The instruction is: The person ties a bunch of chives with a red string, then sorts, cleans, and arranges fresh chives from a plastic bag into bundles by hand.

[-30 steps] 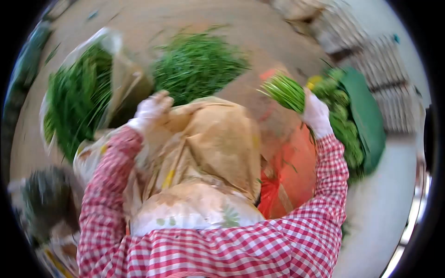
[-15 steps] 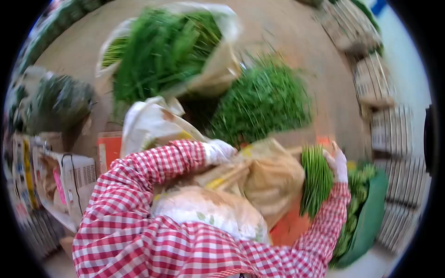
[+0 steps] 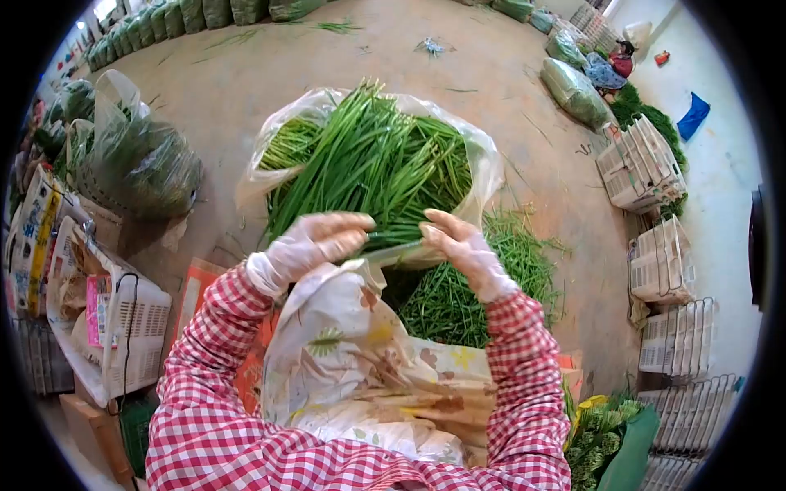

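Both hands wear thin whitish gloves. My left hand [image 3: 319, 244] is at the near left edge of a large clear bag [image 3: 483, 164], its fingers apart from the thumb with nothing seen between them. Across from it, my right hand [image 3: 463, 245] is over the bag's near right edge, thumb and fingers parted. Long green stalks [image 3: 368, 164] fill the bag, with a bundle lying on top. Loose green stalks [image 3: 458, 303] are piled on the floor below my right hand. A stained, flower-patterned apron [image 3: 368, 360] covers the lap.
Stacked white crates [image 3: 643, 172] line the right side. Left are a full plastic bag [image 3: 151, 164] and a white basket [image 3: 139, 335]. Bundled greens [image 3: 594, 442] with green wrapping lie at lower right. Another person [image 3: 621, 61] is at upper right; packed bags [image 3: 217, 12] stand far back.
The green bundle has left my right hand, and a bundle now lies on the bag's heap. Both hands have come together over the bag's near side. The view has shifted, centring the bag.
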Demonstrator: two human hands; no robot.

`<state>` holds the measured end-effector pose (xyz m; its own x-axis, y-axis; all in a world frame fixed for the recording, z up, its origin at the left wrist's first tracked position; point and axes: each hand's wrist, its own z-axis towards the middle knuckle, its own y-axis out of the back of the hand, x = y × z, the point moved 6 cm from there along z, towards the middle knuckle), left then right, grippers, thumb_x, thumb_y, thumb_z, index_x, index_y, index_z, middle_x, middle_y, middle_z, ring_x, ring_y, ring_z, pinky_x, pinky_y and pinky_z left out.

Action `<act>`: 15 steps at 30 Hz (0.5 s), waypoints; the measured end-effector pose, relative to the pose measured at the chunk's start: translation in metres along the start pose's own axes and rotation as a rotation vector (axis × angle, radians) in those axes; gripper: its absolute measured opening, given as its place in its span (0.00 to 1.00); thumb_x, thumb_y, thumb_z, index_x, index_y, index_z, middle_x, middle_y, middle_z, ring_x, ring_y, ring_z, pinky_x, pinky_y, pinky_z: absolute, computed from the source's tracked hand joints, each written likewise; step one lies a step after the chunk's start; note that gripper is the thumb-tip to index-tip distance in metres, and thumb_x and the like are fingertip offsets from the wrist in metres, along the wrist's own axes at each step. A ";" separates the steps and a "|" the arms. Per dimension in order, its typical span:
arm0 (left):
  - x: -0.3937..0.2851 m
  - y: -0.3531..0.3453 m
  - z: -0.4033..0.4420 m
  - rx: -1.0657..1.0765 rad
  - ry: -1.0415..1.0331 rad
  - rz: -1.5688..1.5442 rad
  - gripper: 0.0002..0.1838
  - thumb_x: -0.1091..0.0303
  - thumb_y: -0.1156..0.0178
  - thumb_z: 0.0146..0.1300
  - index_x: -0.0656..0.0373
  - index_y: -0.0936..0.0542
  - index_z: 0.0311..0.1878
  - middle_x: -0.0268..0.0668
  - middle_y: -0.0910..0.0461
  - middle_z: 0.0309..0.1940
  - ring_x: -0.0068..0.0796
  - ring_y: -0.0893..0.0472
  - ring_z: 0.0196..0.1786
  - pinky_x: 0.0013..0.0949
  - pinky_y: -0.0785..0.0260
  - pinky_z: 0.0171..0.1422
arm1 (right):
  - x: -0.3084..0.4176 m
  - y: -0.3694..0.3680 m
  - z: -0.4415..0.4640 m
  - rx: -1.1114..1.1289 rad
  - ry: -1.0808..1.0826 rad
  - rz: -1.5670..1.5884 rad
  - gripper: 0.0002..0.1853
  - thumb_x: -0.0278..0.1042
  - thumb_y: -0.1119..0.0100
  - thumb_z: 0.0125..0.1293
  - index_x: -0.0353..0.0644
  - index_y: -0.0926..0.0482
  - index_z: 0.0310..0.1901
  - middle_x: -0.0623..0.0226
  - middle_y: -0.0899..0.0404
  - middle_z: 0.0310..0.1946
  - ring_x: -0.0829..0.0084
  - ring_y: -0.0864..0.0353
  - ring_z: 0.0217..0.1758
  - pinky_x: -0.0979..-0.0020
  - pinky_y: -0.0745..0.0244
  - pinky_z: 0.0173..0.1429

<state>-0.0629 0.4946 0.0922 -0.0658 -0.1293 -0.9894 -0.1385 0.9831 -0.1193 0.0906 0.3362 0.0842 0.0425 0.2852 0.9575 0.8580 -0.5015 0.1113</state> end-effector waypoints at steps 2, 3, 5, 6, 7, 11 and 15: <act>0.007 0.057 0.019 -0.270 -0.123 0.063 0.16 0.67 0.45 0.65 0.62 0.26 0.54 0.35 0.24 0.49 0.22 0.26 0.52 0.27 0.35 0.60 | -0.002 -0.013 0.040 -0.063 0.023 0.009 0.34 0.46 0.47 0.65 0.30 0.44 0.64 0.53 0.34 0.60 0.66 0.32 0.60 0.71 0.38 0.62; 0.018 0.088 0.033 -0.408 -0.207 0.047 0.15 0.67 0.46 0.65 0.63 0.25 0.54 0.35 0.23 0.49 0.22 0.26 0.52 0.27 0.35 0.60 | -0.002 -0.017 0.058 -0.088 0.013 0.079 0.36 0.49 0.48 0.65 0.33 0.47 0.66 0.52 0.39 0.63 0.62 0.35 0.63 0.66 0.39 0.63; 0.017 0.130 0.058 -0.710 -0.408 0.253 0.15 0.67 0.47 0.66 0.64 0.24 0.51 0.37 0.22 0.46 0.25 0.24 0.49 0.27 0.33 0.56 | -0.007 -0.018 0.101 -0.097 0.030 0.208 0.40 0.50 0.50 0.66 0.35 0.56 0.69 0.50 0.49 0.68 0.54 0.45 0.70 0.59 0.46 0.68; 0.007 0.139 0.067 -0.872 -0.530 0.480 0.14 0.67 0.48 0.66 0.65 0.24 0.50 0.38 0.20 0.44 0.29 0.22 0.46 0.28 0.31 0.53 | -0.009 -0.019 0.120 -0.135 0.049 0.263 0.42 0.51 0.49 0.65 0.34 0.58 0.69 0.50 0.53 0.69 0.55 0.49 0.71 0.58 0.51 0.70; 0.003 0.146 0.077 -0.959 -0.559 0.728 0.15 0.64 0.50 0.66 0.63 0.23 0.49 0.44 0.20 0.44 0.38 0.20 0.45 0.33 0.30 0.52 | -0.015 -0.018 0.139 -0.195 0.068 0.286 0.43 0.51 0.49 0.65 0.33 0.59 0.69 0.49 0.54 0.70 0.55 0.51 0.72 0.58 0.53 0.71; 0.027 0.165 0.139 -1.001 -0.115 0.885 0.22 0.49 0.56 0.65 0.55 0.22 0.46 0.49 0.20 0.39 0.51 0.22 0.42 0.42 0.31 0.49 | -0.038 -0.021 0.181 -0.323 -0.078 0.422 0.47 0.57 0.43 0.60 0.32 0.55 0.68 0.50 0.58 0.70 0.55 0.59 0.74 0.56 0.59 0.72; 0.032 0.134 0.153 -0.910 -0.020 1.145 0.23 0.51 0.61 0.67 0.55 0.21 0.47 0.44 0.20 0.38 0.47 0.22 0.42 0.44 0.36 0.57 | -0.065 -0.023 0.207 -0.225 -0.183 0.470 0.67 0.70 0.34 0.41 0.28 0.63 0.68 0.48 0.61 0.70 0.54 0.58 0.73 0.54 0.56 0.71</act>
<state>0.0678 0.6420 0.0315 -0.5545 0.6596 -0.5074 -0.5848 0.1249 0.8015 0.1741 0.4977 -0.0359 0.4996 0.1158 0.8585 0.5959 -0.7653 -0.2436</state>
